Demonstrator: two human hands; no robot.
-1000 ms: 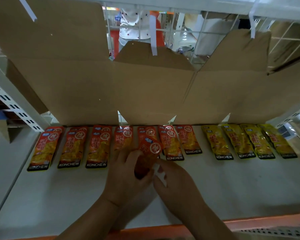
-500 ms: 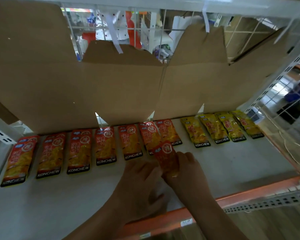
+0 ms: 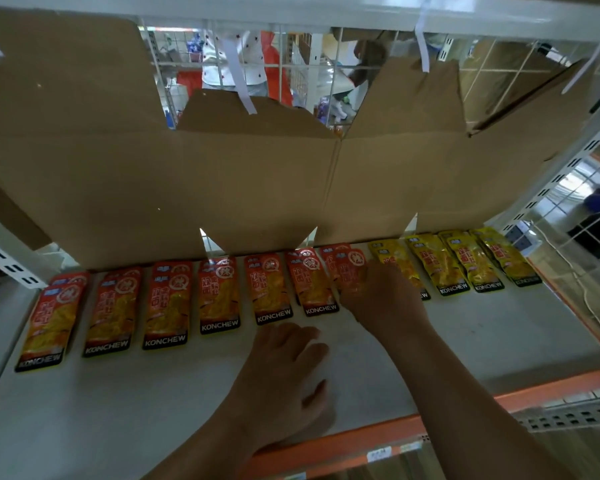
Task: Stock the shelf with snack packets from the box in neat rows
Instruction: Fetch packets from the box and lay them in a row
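Observation:
A row of red snack packets (image 3: 219, 299) lies along the back of the white shelf (image 3: 153, 403), with yellow packets (image 3: 465, 265) continuing the row to the right. My right hand (image 3: 381, 296) lies on the rightmost red packet (image 3: 349, 268), at the seam between red and yellow, fingers curled on its lower end. My left hand (image 3: 284, 379) hovers or rests over the bare shelf in front of the row, fingers loose and holding nothing. The box of packets is not in sight.
Flattened brown cardboard (image 3: 222, 174) stands against the wire grid behind the packets. An orange rail (image 3: 534, 386) runs along the shelf's front edge. White perforated uprights (image 3: 551, 181) frame the right side. A person in white stands beyond the grid (image 3: 236, 64).
My right hand carried the red packet from the middle of the shelf to the back right and laid it at the end of the red row. My left hand let go and stayed behind.

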